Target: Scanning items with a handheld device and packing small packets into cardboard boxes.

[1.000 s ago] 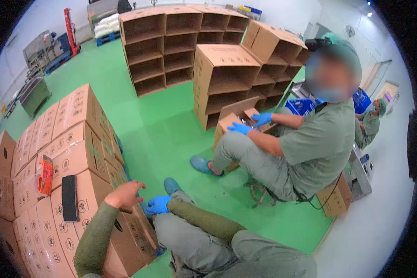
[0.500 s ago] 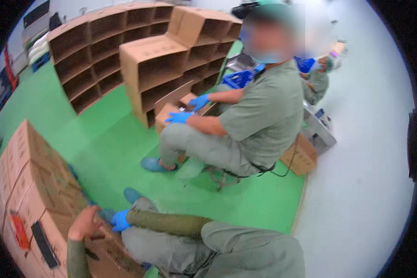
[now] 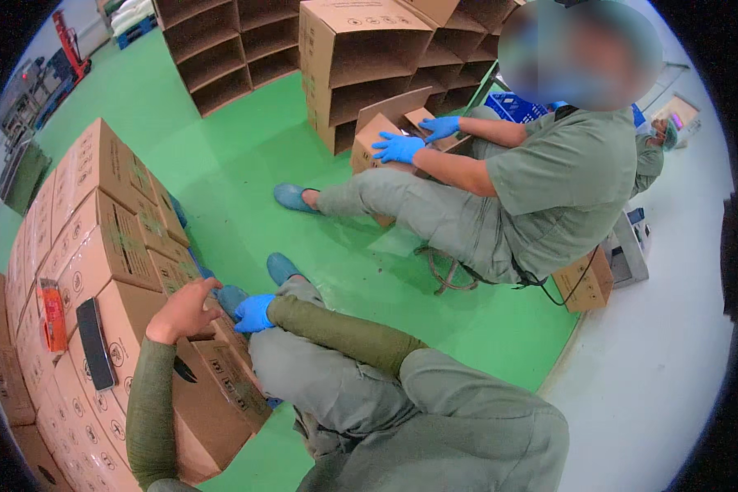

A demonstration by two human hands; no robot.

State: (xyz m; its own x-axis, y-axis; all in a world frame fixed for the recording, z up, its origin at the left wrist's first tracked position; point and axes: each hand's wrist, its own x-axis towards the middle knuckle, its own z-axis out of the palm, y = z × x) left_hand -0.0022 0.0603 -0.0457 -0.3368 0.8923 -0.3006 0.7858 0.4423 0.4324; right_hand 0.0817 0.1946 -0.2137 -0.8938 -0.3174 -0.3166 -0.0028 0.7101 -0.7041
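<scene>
- Green floor [image 3: 230, 189] spreads through the head view, my only feed, with open-fronted cartons [image 3: 365, 16] stacked beyond and a pale wall on the right.
- Left hand [image 3: 187, 310], bare, hangs just beside the inner edge of a stack of cartons [image 3: 127, 246]; from my remote seat I read its fingers as loosely curled, thumb apart, with nothing visible in them.
- Right hand [image 3: 255, 314], in a blue glove, rests at the grey trouser knee [image 3: 291, 357]. Its fingers are mostly hidden, so I cannot tell whether they close on anything.
- Between the hands I see a blue shape [image 3: 232, 297], probably a shoe cover.
- On the stack, left of the bare hand, lie a black phone [image 3: 96, 344] and an orange-red packet [image 3: 52, 318], side by side.
- Ahead on the right, a seated co-worker [image 3: 566, 176] has both gloved hands [image 3: 399, 148] at an open carton [image 3: 375, 135].
- My worry is the phone: a swing of the left forearm [image 3: 154, 410] could knock it. A knee pushed against the stack might also shift a carton, and the co-worker's outstretched foot [image 3: 293, 198] could trip someone standing up.
</scene>
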